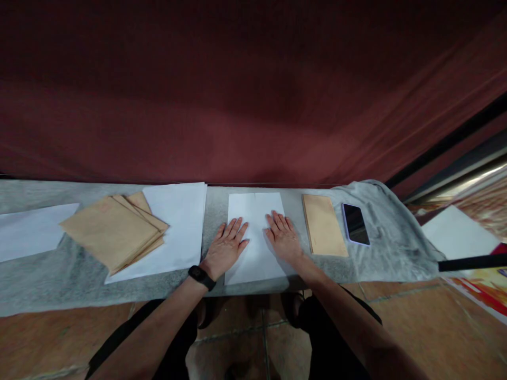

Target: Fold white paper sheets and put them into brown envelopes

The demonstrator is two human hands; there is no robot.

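In the head view, a white sheet (256, 258) lies on grey cloth (216, 203). The left hand (225, 246) and right hand (284, 243) rest flattened over its left and right edges, grasping nothing. Rightward lie a brown paper stack (325, 226), then a phone (355, 224); leftward, fanned brown papers (114, 229) overlap larger white paper (184, 219).

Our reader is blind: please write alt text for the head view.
A person's left hand and right hand lie flat on white paper over grey cloth. Brown papers lie to the left; a phone and brown stack to the right.
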